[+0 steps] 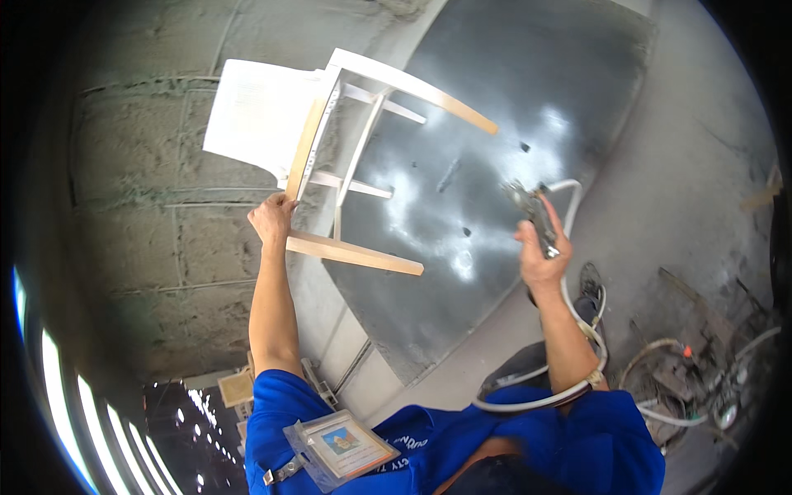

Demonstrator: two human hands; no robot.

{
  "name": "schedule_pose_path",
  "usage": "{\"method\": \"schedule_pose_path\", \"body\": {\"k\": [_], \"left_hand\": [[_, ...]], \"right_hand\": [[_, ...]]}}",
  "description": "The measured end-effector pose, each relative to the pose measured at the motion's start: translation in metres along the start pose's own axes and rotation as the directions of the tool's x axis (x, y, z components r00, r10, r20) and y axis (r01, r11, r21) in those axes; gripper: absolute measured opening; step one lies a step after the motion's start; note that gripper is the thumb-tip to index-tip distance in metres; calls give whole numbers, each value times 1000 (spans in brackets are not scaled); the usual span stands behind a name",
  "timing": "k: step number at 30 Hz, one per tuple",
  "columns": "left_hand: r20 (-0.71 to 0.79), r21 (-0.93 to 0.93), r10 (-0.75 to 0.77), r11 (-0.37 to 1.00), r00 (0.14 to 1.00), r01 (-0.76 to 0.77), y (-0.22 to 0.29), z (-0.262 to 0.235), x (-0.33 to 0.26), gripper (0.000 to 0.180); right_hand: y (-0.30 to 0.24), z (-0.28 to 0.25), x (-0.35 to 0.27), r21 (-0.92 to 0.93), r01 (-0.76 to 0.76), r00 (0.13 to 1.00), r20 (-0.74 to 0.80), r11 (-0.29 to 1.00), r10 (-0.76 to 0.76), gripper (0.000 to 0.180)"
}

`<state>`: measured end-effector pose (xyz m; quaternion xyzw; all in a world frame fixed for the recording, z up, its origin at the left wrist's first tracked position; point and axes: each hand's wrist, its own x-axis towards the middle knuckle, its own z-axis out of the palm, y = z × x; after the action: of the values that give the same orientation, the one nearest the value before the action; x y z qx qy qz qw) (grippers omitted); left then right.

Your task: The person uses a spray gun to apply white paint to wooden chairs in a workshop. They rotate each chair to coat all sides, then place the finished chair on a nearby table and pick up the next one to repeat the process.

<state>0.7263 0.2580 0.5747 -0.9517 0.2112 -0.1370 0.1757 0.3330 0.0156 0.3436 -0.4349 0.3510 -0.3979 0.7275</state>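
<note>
A wooden chair [312,153] lies tipped over, its legs pointing right over a dark board. Its backrest [254,120] and much of the frame are white, while the near front leg [363,253] and part of the seat rail show bare wood. My left hand [273,219] is closed around the near corner of the seat. In my right hand [546,256] is a metal spray gun [535,213], its nozzle toward the chair and apart from it. A pale hose [569,280] runs from the gun back around my right forearm.
The large dark board [495,74] under the chair carries white paint haze and several dark spots. A dusty, ribbed wall surface [173,148] is at left. Coiled hoses and scrap pieces [685,379] clutter the floor at lower right. My shoe [590,280] shows beside the board.
</note>
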Motion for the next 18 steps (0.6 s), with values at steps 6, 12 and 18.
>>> {"method": "schedule_pose_path", "body": {"k": [6,12,18], "left_hand": [[-226,-63,146,984,963,-164,77,40,-88,29],[-204,-231,62,967,977,-110,174,77,-192,25],[-259,-234,-144,969,955,83,247,78,-193,24]], "right_hand": [[-92,-133,9,-242,-65,998,-15,968,64,49],[-219,-156,91,-216,-22,980,189,976,64,42],[-186,-194,198,-539,-255,927,99,803,361,30]]}}
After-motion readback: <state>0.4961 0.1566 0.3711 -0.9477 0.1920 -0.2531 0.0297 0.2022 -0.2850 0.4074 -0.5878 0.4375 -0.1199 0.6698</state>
